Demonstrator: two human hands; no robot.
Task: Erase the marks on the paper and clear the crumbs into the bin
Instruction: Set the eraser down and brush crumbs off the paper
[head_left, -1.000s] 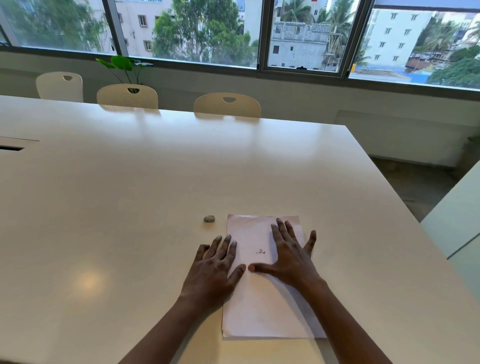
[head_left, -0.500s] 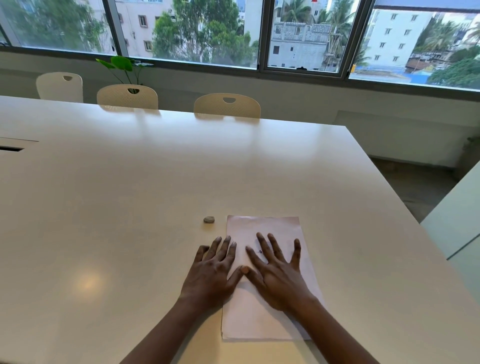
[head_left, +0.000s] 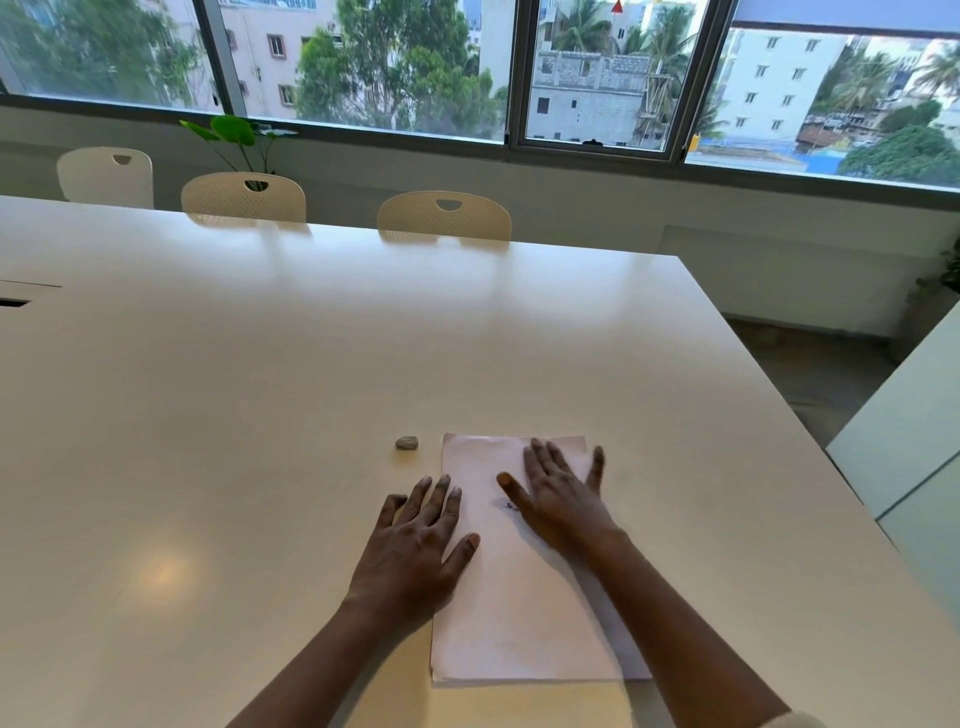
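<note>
A white sheet of paper (head_left: 519, 613) lies lengthwise on the white table (head_left: 260, 389) in front of me. My right hand (head_left: 563, 499) lies flat on its upper half, fingers spread and straight. A small dark mark or cluster of crumbs (head_left: 510, 505) shows just left of that hand. My left hand (head_left: 415, 545) rests flat across the paper's left edge, thumb on the sheet. A small grey eraser (head_left: 407, 442) sits on the table just beyond the paper's top-left corner, touched by neither hand. No bin is in view.
Three pale chairs (head_left: 444, 215) stand along the table's far edge, with a green plant (head_left: 234, 135) behind them under the windows. The table's right edge (head_left: 779, 415) drops to the floor, and a white cabinet (head_left: 909, 441) stands at the right.
My right hand slid down the paper toward me, then back up and right to the upper half. The left hand and the eraser stayed put.
</note>
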